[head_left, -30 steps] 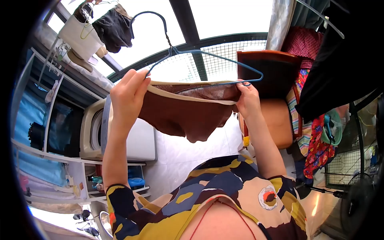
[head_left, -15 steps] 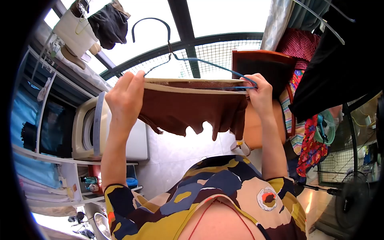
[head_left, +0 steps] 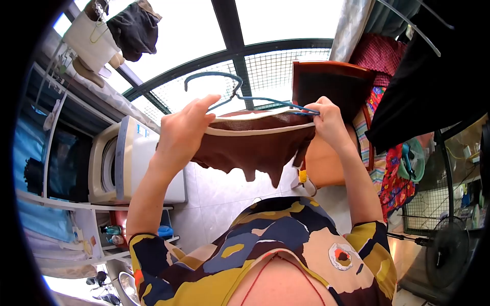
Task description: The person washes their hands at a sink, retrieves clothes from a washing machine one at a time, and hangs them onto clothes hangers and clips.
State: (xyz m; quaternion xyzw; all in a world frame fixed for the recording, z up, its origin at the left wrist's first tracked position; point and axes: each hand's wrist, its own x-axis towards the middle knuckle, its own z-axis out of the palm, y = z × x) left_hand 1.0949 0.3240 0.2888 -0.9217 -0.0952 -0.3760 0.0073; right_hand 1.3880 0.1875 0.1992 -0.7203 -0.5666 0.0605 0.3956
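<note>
A brown garment point(head_left: 250, 148) with a cream waistband hangs between my hands, its opening upward and its lower edge uneven. My left hand point(head_left: 188, 130) is closed on the waistband's left end, close to the hanger's left arm. At the right end, my right hand point(head_left: 329, 118) pinches the waistband together with the tip of the blue hanger point(head_left: 260, 100). The hanger's hook rises above the garment and points left. Part of its lower bar is hidden inside the waistband.
A washing machine point(head_left: 138, 158) stands at the left beside shelves point(head_left: 56, 137). A chair point(head_left: 326, 158) is at the right, near a green basket point(head_left: 416, 160), black hanging cloth point(head_left: 434, 86) and a fan point(head_left: 446, 250). Dark clothing point(head_left: 133, 30) hangs at the upper left.
My left hand has moved right and the waistband, stretched half a second ago, is slacker with its opening wider. The hanger has tilted and its hook sits lower and further right.
</note>
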